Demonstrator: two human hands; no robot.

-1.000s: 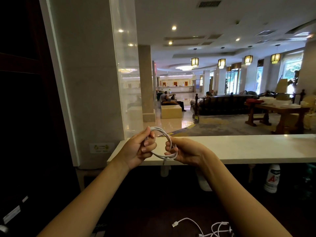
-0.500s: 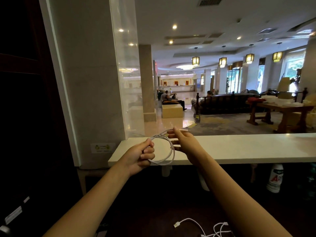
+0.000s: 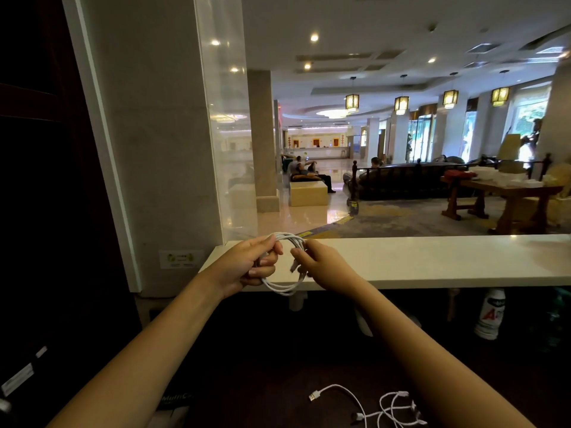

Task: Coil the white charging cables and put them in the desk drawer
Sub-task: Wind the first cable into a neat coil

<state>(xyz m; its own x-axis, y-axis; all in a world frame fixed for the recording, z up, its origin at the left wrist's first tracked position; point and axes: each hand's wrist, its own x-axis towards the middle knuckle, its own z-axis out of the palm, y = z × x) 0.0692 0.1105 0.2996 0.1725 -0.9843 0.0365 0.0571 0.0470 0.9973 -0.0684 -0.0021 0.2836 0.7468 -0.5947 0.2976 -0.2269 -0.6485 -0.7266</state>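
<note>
A white charging cable [image 3: 282, 288] is wound into a small coil, held up in front of the white counter ledge [image 3: 432, 261]. My left hand [image 3: 250, 265] grips the coil's left side with curled fingers. My right hand [image 3: 318, 262] pinches the coil's right side, and a cable end with its plug hangs by those fingers. A second white cable [image 3: 370, 407] lies loose and tangled on the dark desk below, its USB plug pointing left. No drawer is visible.
A dark cabinet [image 3: 46, 211] stands at the left beside a pale pillar [image 3: 154, 149]. A white bottle [image 3: 491, 316] sits under the ledge at right. Beyond the ledge is a lobby with seated people, sofas and a wooden table [image 3: 506, 196].
My right hand came back from the coil's top to its right side, closer to the left hand. The loop looks tighter, with more turns.
</note>
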